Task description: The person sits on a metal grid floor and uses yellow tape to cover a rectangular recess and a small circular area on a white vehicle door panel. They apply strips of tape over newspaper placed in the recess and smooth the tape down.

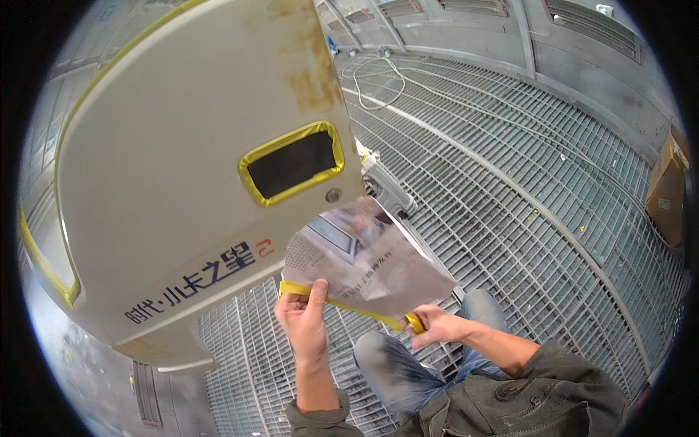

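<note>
At the cream panel's [167, 153] lower right, the left hand [306, 324] pinches the taped edge of a paper sheet [386, 258]; the right hand [440, 328] grips the tape roll [415, 323]. The paper looks light, limp, tearable, best held along that edge.

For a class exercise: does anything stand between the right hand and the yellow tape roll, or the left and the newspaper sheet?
Nothing visible: the right hand holds the yellow tape roll; the left hand grips the newspaper sheet by its taped edge.
</note>
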Tool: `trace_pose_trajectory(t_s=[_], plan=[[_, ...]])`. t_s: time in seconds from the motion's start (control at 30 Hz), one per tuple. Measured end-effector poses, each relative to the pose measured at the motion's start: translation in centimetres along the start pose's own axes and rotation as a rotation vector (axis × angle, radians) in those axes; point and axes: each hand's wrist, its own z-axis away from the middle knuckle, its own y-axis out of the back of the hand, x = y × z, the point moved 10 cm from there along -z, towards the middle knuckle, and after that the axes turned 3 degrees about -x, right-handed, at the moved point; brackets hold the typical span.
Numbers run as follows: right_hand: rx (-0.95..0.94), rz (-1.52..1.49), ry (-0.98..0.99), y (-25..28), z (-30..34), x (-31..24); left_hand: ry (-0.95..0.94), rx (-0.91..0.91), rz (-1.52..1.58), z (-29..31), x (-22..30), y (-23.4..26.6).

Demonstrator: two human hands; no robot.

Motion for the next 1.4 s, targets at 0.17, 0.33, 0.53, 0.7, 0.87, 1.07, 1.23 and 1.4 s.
trace_pose_trajectory(t_s=[0.17, 0.33, 0.53, 0.7, 0.87, 1.07, 1.23, 1.4], plan=[[0.38, -0.264, 0.348, 4.8, -3.8, -8.6, -0.061, 0.097, 0.151, -4.5, -0.9, -1.0], [0.492, 0.028, 0.525, 8.1, -6.0, -17.9, -0.276, 0.186, -0.626, -8.5, 4.4, 0.1], [0.55, 0.451, 0.694, 9.3, -5.7, -30.8, -0.325, 0.012, -0.516, -13.6, 10.2, -2.1], [0.739, 0.655, 0.698, 10.7, -7.1, -33.1, -0.294, 0.02, -0.48, -14.6, 9.7, -0.7], [0.897, 0.826, 0.574, 11.4, -8.6, -31.2, -0.271, 0.173, -0.697, -13.8, 7.0, 1.1], [0.91, 0.859, 0.629, 10.8, -9.2, -30.2, -0.386, 0.227, -0.796, -13.6, 6.3, 1.5], [0.934, 0.875, 0.541, 11.4, -10.0, -29.1, -0.432, 0.249, -0.861, -13.6, 5.6, 2.2], [0.92, 0.872, 0.547, 10.9, -9.6, -29.5, -0.549, 0.243, -0.952, -13.1, 6.6, 1.1]])
